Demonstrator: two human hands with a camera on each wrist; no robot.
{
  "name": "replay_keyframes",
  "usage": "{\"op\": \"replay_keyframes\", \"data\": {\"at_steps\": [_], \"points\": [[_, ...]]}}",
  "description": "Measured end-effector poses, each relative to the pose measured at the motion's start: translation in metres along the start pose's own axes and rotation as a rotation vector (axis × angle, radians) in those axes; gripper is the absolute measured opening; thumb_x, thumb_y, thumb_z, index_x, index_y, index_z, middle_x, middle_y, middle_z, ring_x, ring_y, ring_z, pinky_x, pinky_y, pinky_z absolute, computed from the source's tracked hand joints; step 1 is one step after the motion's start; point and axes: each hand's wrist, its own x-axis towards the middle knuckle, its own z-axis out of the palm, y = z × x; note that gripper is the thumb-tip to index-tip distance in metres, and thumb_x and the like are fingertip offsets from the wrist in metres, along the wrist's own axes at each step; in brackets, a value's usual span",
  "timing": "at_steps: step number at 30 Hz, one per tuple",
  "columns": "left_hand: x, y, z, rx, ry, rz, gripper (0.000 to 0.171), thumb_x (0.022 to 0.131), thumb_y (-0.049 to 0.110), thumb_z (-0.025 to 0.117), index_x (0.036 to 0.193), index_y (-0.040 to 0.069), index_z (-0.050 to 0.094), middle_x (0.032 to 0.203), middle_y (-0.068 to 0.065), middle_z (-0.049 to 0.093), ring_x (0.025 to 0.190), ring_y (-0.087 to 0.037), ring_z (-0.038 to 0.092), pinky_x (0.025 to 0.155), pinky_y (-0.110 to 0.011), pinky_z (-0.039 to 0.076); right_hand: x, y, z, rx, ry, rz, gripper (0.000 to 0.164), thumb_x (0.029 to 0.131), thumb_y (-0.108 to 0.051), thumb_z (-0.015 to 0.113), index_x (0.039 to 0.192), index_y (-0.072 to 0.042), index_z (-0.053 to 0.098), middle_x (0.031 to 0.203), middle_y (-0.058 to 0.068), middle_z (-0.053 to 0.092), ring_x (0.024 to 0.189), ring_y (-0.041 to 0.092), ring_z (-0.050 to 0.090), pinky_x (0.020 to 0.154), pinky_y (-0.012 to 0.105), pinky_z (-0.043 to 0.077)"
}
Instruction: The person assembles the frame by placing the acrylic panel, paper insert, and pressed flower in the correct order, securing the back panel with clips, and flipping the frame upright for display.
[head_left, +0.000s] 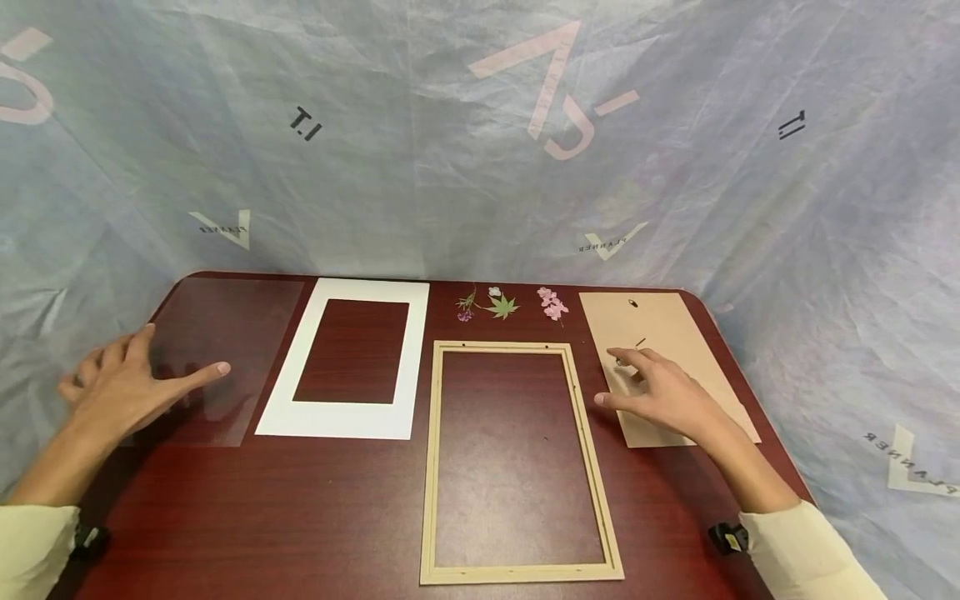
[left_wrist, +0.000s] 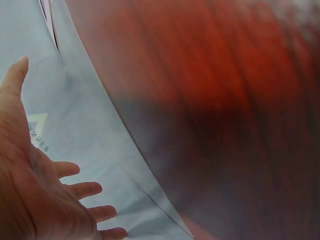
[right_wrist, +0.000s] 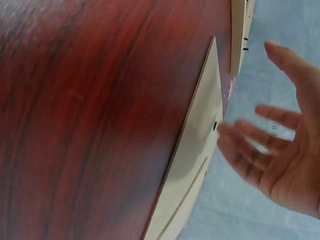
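Note:
In the head view my left hand (head_left: pixel 123 387) is over the near left part of a clear sheet (head_left: pixel 232 333), thumb and fingers spread wide with nothing in them. The left wrist view has the same hand (left_wrist: pixel 42 185) with its fingers apart. My right hand (head_left: pixel 663 392) hovers above a thin brown backing board (head_left: pixel 708 367), its fingers loosely bent and holding nothing. Small dark metal hardware (head_left: pixel 633 303) shows on that board. Between the hands lie a white mat (head_left: pixel 337 421) with a rectangular opening and a pale wooden picture frame (head_left: pixel 430 467).
Along the back edge of the dark red table (head_left: pixel 315 517) lie a pink flower sprig (head_left: pixel 553 305), a green leaf (head_left: pixel 504 307), a purple flower (head_left: pixel 465 316) and a small white flower (head_left: pixel 494 292). A printed grey sheet (head_left: pixel 450 167) hangs behind and at both sides.

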Motion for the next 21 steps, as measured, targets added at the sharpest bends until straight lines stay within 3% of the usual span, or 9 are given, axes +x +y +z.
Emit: {"op": "replay_keyframes", "data": {"at_steps": [5, 12, 15, 18, 21], "points": [[0.001, -0.004, 0.001, -0.006, -0.002, 0.006, 0.146, 0.089, 0.095, 0.064, 0.180, 0.003, -0.004, 0.176, -0.049, 0.003, 0.143, -0.086, 0.013, 0.093, -0.091, 0.023, 0.003, 0.000, 0.006, 0.062, -0.038, -0.150, 0.073, 0.097, -0.041, 0.091, 0.157, -0.008, 0.065, 0.127, 0.012, 0.075, 0.107, 0.023, 0.076, 0.096, 0.050, 0.063], [0.007, -0.005, -0.001, -0.003, -0.053, -0.021, 0.143, 0.092, 0.094, 0.060, 0.178, -0.003, 0.000, 0.173, -0.052, 0.006, 0.144, -0.088, 0.013, 0.096, -0.092, 0.025, 0.011, -0.002, 0.011, 0.023, -0.058, -0.197, 0.075, 0.091, -0.052, 0.094, 0.153, -0.018, 0.070, 0.128, 0.005, 0.072, 0.111, 0.022, 0.067, 0.096, 0.042, 0.056], [0.012, -0.006, -0.005, 0.002, -0.114, -0.024, 0.141, 0.095, 0.092, 0.058, 0.176, -0.007, -0.001, 0.170, -0.055, 0.005, 0.143, -0.090, 0.011, 0.100, -0.096, 0.023, 0.015, -0.002, 0.013, 0.012, -0.079, -0.231, 0.076, 0.089, -0.053, 0.095, 0.153, -0.019, 0.071, 0.117, 0.005, 0.069, 0.104, 0.022, 0.061, 0.088, 0.036, 0.049], [0.016, -0.007, -0.009, 0.005, -0.174, -0.015, 0.141, 0.096, 0.091, 0.058, 0.175, -0.010, -0.001, 0.167, -0.058, 0.005, 0.142, -0.091, 0.011, 0.103, -0.099, 0.021, 0.017, -0.001, 0.014, -0.005, -0.090, -0.251, 0.080, 0.087, -0.055, 0.096, 0.154, -0.020, 0.070, 0.121, 0.006, 0.069, 0.108, 0.023, 0.061, 0.090, 0.037, 0.050], [0.020, -0.008, -0.014, 0.018, -0.220, 0.012, 0.140, 0.097, 0.087, 0.060, 0.172, -0.015, 0.001, 0.162, -0.061, 0.008, 0.139, -0.091, 0.014, 0.103, -0.098, 0.025, 0.018, -0.002, 0.015, -0.008, -0.113, -0.247, 0.090, 0.083, -0.060, 0.097, 0.159, -0.021, 0.066, 0.134, 0.009, 0.069, 0.123, 0.028, 0.062, 0.102, 0.048, 0.053]]}}
